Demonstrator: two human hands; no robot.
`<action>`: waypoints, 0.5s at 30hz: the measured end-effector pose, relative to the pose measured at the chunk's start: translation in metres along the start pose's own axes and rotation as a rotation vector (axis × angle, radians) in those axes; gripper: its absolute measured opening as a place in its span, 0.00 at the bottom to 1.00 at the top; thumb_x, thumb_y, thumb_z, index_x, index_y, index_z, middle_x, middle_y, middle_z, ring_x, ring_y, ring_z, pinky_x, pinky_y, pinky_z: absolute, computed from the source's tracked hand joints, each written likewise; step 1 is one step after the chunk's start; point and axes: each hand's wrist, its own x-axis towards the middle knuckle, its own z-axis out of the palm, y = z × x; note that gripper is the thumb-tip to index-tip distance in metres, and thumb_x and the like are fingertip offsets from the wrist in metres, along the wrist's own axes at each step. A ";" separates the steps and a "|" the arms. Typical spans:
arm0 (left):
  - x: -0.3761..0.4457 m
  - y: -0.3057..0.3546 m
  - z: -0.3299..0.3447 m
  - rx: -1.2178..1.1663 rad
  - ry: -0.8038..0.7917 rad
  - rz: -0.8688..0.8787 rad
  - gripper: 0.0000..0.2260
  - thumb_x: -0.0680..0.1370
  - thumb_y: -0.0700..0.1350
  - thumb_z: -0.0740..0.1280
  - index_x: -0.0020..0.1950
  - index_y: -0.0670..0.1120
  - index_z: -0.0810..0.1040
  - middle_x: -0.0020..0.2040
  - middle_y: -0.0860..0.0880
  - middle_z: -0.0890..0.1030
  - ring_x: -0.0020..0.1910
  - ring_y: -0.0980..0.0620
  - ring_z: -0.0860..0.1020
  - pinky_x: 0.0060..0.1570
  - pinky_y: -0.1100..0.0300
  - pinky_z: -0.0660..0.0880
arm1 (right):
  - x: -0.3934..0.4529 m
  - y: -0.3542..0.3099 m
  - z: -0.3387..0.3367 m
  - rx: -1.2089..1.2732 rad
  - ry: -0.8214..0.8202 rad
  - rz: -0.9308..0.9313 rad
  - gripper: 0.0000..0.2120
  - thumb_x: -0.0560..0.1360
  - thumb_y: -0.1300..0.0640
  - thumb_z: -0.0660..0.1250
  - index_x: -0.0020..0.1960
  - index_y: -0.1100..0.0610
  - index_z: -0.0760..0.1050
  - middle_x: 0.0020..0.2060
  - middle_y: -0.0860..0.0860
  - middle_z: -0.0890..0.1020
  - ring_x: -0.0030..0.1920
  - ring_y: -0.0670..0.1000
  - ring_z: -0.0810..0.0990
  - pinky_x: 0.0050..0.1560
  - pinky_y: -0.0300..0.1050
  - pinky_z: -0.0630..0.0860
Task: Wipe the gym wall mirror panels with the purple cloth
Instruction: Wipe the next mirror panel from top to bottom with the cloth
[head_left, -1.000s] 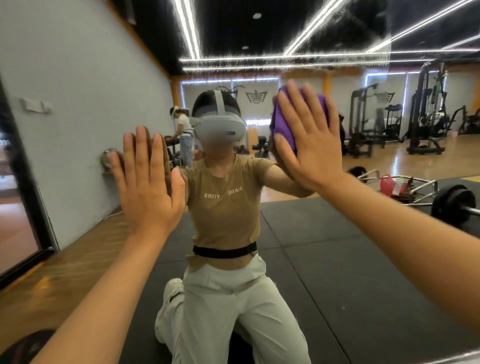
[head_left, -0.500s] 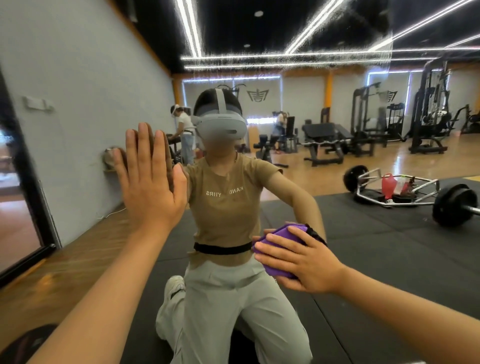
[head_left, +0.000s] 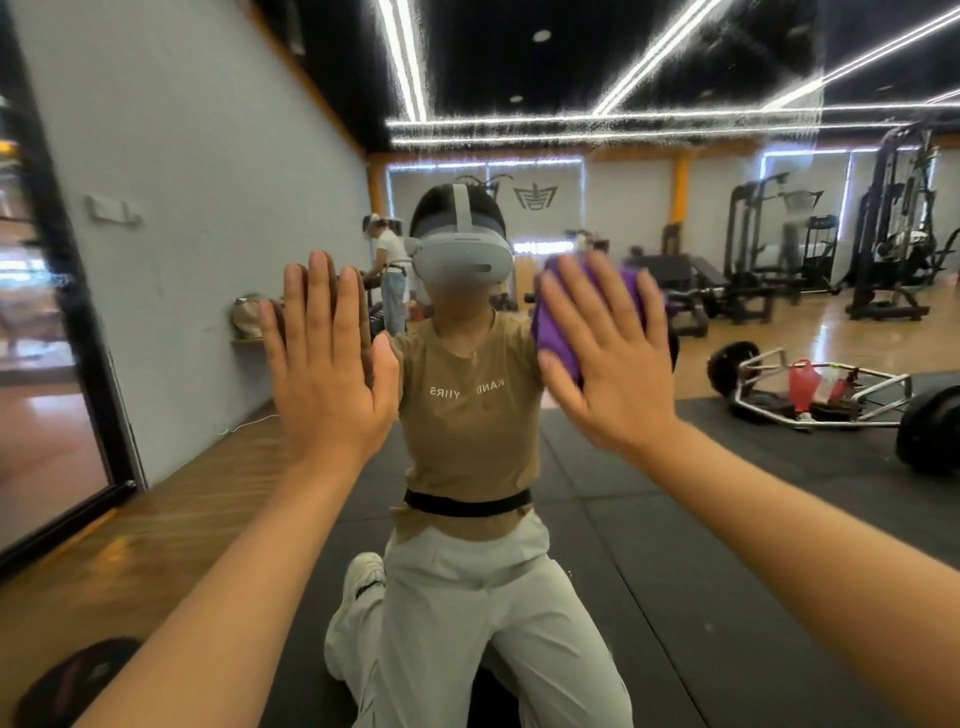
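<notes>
The wall mirror panel (head_left: 649, 519) fills the view straight ahead and reflects me kneeling on black mats. My right hand (head_left: 605, 358) presses the purple cloth (head_left: 558, 332) flat against the glass at about head height, fingers spread over it; only the cloth's left part and top edge show past the fingers. My left hand (head_left: 327, 364) lies flat on the mirror to the left, palm on the glass, fingers together and holding nothing. A streaky smeared band (head_left: 597, 127) crosses the upper glass.
A black-framed door or panel edge (head_left: 78, 322) borders the mirror on the left. The reflection shows gym machines (head_left: 893, 228), a hex barbell (head_left: 831, 395) on the mats, and another person (head_left: 389, 275) standing far back.
My right hand with the cloth swept from waist height back up the glass to head height. One second ago it was high as well. My left hand stayed planted.
</notes>
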 end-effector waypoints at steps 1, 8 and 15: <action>0.000 0.000 0.000 0.002 0.001 0.000 0.26 0.84 0.48 0.55 0.81 0.40 0.58 0.80 0.37 0.58 0.80 0.37 0.55 0.79 0.41 0.46 | -0.021 -0.008 0.001 0.007 -0.033 -0.077 0.29 0.83 0.43 0.52 0.81 0.53 0.59 0.79 0.54 0.62 0.79 0.58 0.59 0.78 0.61 0.51; 0.001 0.000 0.001 -0.006 0.010 0.002 0.26 0.84 0.48 0.55 0.80 0.39 0.58 0.80 0.37 0.60 0.79 0.37 0.56 0.77 0.36 0.51 | -0.153 -0.030 0.007 -0.075 -0.324 -0.654 0.34 0.78 0.40 0.62 0.81 0.48 0.59 0.81 0.45 0.59 0.81 0.51 0.54 0.81 0.56 0.43; 0.001 -0.002 0.002 -0.014 0.003 -0.001 0.26 0.83 0.47 0.55 0.80 0.39 0.60 0.80 0.37 0.60 0.79 0.37 0.56 0.76 0.34 0.53 | -0.042 0.016 0.001 0.064 -0.291 -0.817 0.29 0.81 0.43 0.55 0.80 0.49 0.61 0.80 0.49 0.60 0.80 0.51 0.56 0.81 0.54 0.44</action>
